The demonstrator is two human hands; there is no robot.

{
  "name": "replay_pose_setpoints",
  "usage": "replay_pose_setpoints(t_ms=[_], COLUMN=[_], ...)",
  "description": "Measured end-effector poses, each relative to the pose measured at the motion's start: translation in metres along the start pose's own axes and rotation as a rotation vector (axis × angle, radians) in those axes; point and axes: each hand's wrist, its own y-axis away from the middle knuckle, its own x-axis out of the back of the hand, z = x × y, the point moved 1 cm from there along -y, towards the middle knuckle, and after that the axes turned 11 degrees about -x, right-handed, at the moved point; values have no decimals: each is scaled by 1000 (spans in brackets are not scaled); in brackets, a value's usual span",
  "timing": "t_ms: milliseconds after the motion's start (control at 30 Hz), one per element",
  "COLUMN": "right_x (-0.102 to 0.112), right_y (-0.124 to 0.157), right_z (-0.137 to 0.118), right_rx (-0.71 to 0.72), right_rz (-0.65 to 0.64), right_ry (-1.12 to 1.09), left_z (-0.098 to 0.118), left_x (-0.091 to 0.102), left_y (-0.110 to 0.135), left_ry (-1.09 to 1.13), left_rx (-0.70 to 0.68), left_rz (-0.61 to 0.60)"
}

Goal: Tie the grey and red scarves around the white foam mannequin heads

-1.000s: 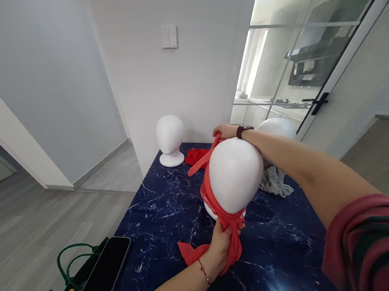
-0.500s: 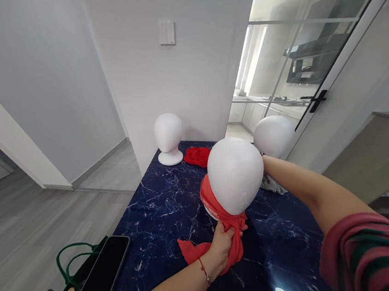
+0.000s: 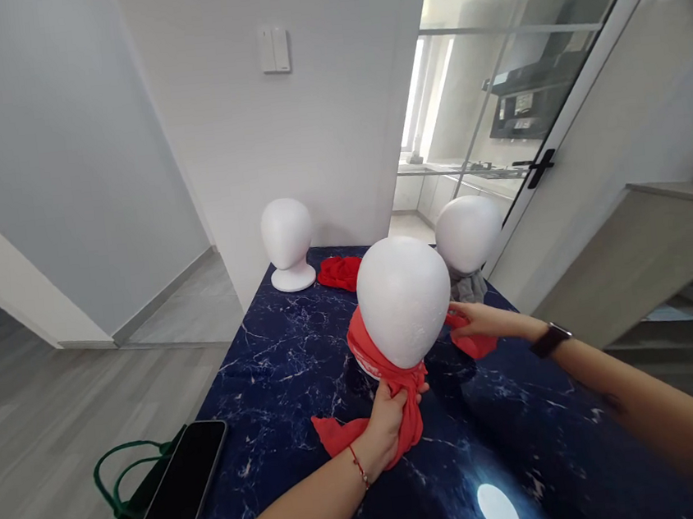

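Observation:
A white foam mannequin head [image 3: 405, 301] stands in front of me with a coral-red scarf [image 3: 364, 344] around its neck. My left hand [image 3: 389, 420] is closed on the scarf below the front of the head, and one loose end trails to the left on the table. To the right of the head, my right hand [image 3: 475, 320] pinches another part of the scarf, which hangs beneath the fingers. The fingertips are partly hidden by the scarf and the head.
The dark blue marbled table [image 3: 283, 365] bears a second foam head [image 3: 288, 241], a bright red cloth [image 3: 339, 273] and a third head [image 3: 468, 234] with a grey scarf [image 3: 469, 288]. A phone [image 3: 176, 496] and a green-handled bag [image 3: 114, 490] lie at the near left.
My right hand has come from behind the foam head out to its right side, bringing part of the scarf into view. My left hand keeps its hold. The view has shifted slightly.

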Motion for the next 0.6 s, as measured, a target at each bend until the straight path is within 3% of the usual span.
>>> replay_pose_setpoints(t_ms=[100,333,467,600], right_x=[-35,-131,-156,-176], right_y=[38,91,101,112], right_z=[2,-53,-71,-75], right_rx=[40,3,-30,-130], right_rz=[-67,219,319,469], right_ry=[-68,-358,-495,-644], left_z=[2,5,15,22], left_x=[-1,-2,0,4], left_y=[1,2,4,5], left_ry=[-5,61,39,-49], left_rx=[11,-24,11,182], left_rz=[4,-31,-54,-71])
